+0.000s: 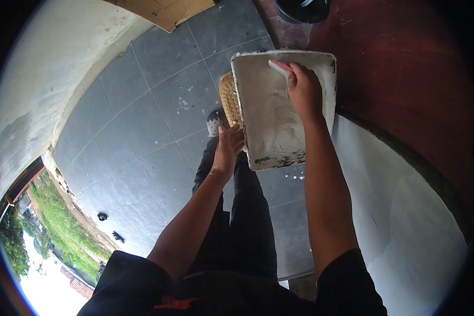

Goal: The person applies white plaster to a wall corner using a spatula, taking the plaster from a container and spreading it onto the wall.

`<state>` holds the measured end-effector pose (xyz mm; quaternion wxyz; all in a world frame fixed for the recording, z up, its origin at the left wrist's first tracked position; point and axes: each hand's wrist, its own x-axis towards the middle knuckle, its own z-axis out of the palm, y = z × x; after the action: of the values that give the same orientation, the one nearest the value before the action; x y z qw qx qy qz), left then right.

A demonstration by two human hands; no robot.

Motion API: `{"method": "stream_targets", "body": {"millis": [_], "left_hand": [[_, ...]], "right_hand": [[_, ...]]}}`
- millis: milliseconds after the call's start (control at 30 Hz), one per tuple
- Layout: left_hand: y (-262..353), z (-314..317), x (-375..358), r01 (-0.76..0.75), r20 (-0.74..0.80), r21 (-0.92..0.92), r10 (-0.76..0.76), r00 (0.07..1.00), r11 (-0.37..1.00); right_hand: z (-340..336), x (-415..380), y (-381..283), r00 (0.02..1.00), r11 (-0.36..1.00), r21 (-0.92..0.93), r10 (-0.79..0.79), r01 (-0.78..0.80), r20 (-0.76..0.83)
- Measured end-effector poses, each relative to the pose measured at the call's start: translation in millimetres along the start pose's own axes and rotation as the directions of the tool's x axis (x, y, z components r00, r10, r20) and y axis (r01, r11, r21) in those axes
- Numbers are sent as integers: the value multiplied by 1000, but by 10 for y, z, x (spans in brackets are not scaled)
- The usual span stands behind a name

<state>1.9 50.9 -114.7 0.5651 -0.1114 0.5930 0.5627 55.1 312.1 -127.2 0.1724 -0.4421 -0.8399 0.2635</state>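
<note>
A white rectangular board smeared with grey-white plaster is held out in front of me. My left hand grips its left edge from below, near the lower corner. Over the board's upper part, my right hand is shut on a small scraper with a pink handle; its blade rests on the wet plaster. My dark trousers and one shoe show beneath the board.
Grey floor tiles spread to the left. A woven wicker thing peeks out behind the board's left edge. A white plastered wall and dark red wall stand at right. Cardboard lies at top.
</note>
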Motion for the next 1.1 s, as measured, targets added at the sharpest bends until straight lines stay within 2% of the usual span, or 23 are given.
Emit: {"method": "stream_targets", "body": {"millis": [33, 67, 100, 167, 233, 300, 433, 533, 567, 633, 733, 767, 833, 900, 967, 1000, 1033, 1067, 1100], "left_hand": [[3, -6, -8, 1, -3, 1, -1, 1000, 1000], [8, -5, -16, 11, -6, -3, -11, 1000, 1000], [21, -1, -19, 21, -6, -8, -21, 1000, 1000], [-20, -37, 17, 20, 0, -17, -20, 1000, 1000], [-20, -37, 24, 17, 2, -33, -17, 1000, 999], [0, -22, 14, 38, -13, -42, -39, 999, 998], [-35, -46, 40, 41, -4, -48, -41, 999, 998], [-77, -62, 46, 46, -7, -47, -46, 999, 998], [-69, -54, 39, 46, -6, -41, -46, 999, 998], [-58, -50, 44, 43, -3, -30, -44, 999, 999], [-45, -69, 30, 42, 12, -9, -42, 999, 999], [-37, -68, 30, 43, -9, -19, -43, 999, 999], [-2, -64, 24, 43, -27, -31, -43, 999, 999], [26, -70, 18, 42, -21, -38, -43, 999, 998], [20, -83, 45, 42, -21, -48, -43, 999, 998], [14, -100, 52, 43, -23, -54, -45, 999, 998], [43, -96, 46, 44, -29, -55, -46, 999, 998], [63, -86, 39, 52, -8, -31, -52, 999, 998], [88, -65, 32, 59, 15, -5, -59, 998, 998]], "right_hand": [[55, 58, -28, 971, 974, 20, -228, 227, 70], [82, 68, -56, 888, 897, 53, -441, 438, 133], [75, 19, -92, 889, 899, 50, -438, 436, 132], [-8, -154, -185, 801, 848, 225, -527, 479, 284], [-71, -498, -109, 801, 845, 97, -531, 526, 279], [-247, -754, -71, 770, 828, 49, -541, 559, 338], [-557, -950, -9, 767, 827, 31, -534, 562, 357], [-558, -719, 133, 900, 917, -7, -390, 399, 196], [-521, -615, 181, 915, 919, -50, -381, 390, 131], [-341, -368, 271, 935, 935, -78, -337, 346, 111], [-171, -397, 201, 923, 923, -71, -369, 378, 112], [-146, -506, 142, 908, 914, -5, -401, 405, 122], [-162, -820, -31, 896, 919, 9, -386, 394, 217], [-330, -1108, -193, 906, 937, 69, -348, 342, 241], [-448, -1306, -240, 926, 966, -21, -240, 257, 290], [-467, -1368, -193, 925, 966, -17, -242, 258, 292], [-483, -1434, -95, 991, 998, -46, -36, 42, 129], [-484, -1498, 6, 983, 983, -39, 180, -181, -38], [-434, -1458, 75, 816, 780, 389, 567, -490, -109]]}}
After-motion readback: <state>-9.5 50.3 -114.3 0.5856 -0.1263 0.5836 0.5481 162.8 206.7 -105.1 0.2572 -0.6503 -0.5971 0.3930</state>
